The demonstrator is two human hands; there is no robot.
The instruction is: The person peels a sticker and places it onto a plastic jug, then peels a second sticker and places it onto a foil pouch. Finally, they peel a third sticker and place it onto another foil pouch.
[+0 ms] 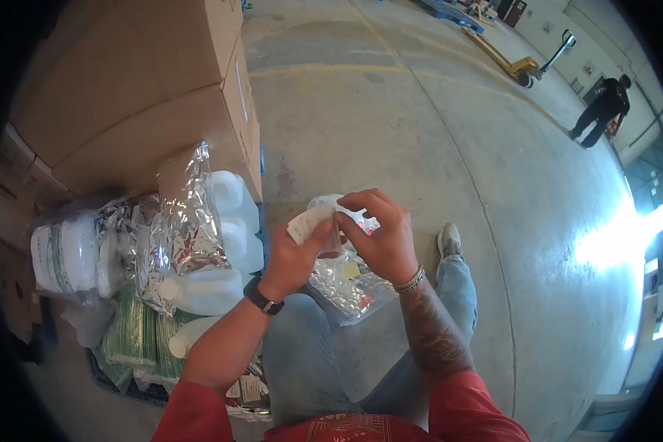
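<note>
A small white printed label [307,225] is held between the thumb and fingers of my left hand [295,255]. My right hand [384,234] has its thumb and forefinger pinched together at the label's right edge. Under both hands, a clear plastic bag [361,298] with shiny silver contents and a small yellowish patch rests by my legs. Its upper part is partly hidden behind my hands.
To the left are stacked cardboard boxes [125,66], a silver foil pouch [191,214], several white plastic jugs [210,289] and green-striped packs [131,335]. A yellow pallet jack [523,68] and a person [602,110] stand far right on the concrete floor [552,221].
</note>
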